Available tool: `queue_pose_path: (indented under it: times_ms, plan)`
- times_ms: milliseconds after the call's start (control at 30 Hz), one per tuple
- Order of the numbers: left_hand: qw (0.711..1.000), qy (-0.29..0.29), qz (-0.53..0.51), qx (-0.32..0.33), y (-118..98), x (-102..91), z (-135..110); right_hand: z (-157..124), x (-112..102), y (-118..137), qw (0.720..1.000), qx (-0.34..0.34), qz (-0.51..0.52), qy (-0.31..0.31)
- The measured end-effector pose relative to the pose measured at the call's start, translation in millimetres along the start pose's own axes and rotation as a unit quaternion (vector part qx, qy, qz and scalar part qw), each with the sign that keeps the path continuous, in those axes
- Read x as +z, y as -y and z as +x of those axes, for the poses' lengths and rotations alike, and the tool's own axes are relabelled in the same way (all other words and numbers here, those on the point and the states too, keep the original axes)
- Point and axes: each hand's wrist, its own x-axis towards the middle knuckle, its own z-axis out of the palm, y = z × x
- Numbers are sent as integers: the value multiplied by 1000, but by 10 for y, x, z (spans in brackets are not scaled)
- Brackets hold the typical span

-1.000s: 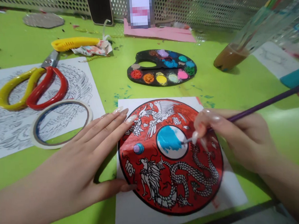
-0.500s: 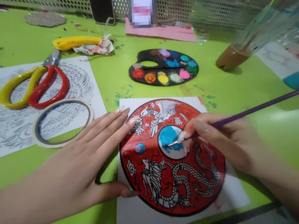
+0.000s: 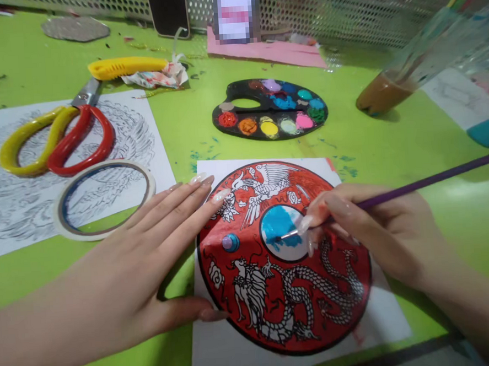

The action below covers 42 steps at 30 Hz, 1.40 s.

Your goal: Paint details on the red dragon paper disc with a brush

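Right fingers (image 3: 332, 205) closed on the purple-handled paintbrush (image 3: 426, 182), gripping low on the shaft near the metal ferrule. Short grip looks right for a small area. Brush tip is inside the centre circle (image 3: 292, 246) of the red disc painting (image 3: 244, 249), at the ragged edge of the blue paint (image 3: 278, 225). White shows below and to the right of the blue.

Best handling, as I judge it: light pressure, short strokes out from the wet blue, slow down near the circle's rim so no blue lands on the red. Right hand (image 3: 380, 235) sits low over the disc's right side, above the dragon's coils. Staying low should steady the tip.

Left fingers (image 3: 179, 206) open, spread flat, gripping nothing. Fingertips reach the disc's upper left, near the phoenix; left thumb (image 3: 207, 315) lies at its lower left edge. Left hand (image 3: 125, 262) braces the disc and its white paper sheet (image 3: 385, 320), which should stop any creep under the brush.

Disc sits on the green surface (image 3: 391, 146), between my hands. Beyond it: black paint palette (image 3: 274, 134) with colour wells, in easy reach. Upper right: clear cup (image 3: 383, 93) of brown water. Left: masking tape roll (image 3: 59, 213) on a line-art print (image 3: 135, 151), scissors (image 3: 85, 93) above the tape.
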Motion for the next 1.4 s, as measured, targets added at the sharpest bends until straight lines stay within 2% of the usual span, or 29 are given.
queue_pose_path:
  times_ms: [133, 600, 733, 1167, 1400]
  plan:
    - [1000, -2, -7, -5, 2, -1, -2, -3, -6, 7, 1000, -6, -28, 3]
    - [1000, -4, -14, -5, 6, 13, 3, -2, 10, -42, 999, -30, -31, 12]
    - [1000, -4, -9, -1, 4, 14, -1, -6, 14, -31, 1000, -15, -19, -6]
    - [1000, -16, -10, 17, 34, 31, 2, -6, 3, -63, 1000, -14, -9, 8]
    - [1000, -17, -22, -1, 4, 21, 1, -1, 22, -66, 999, -28, -14, 9]
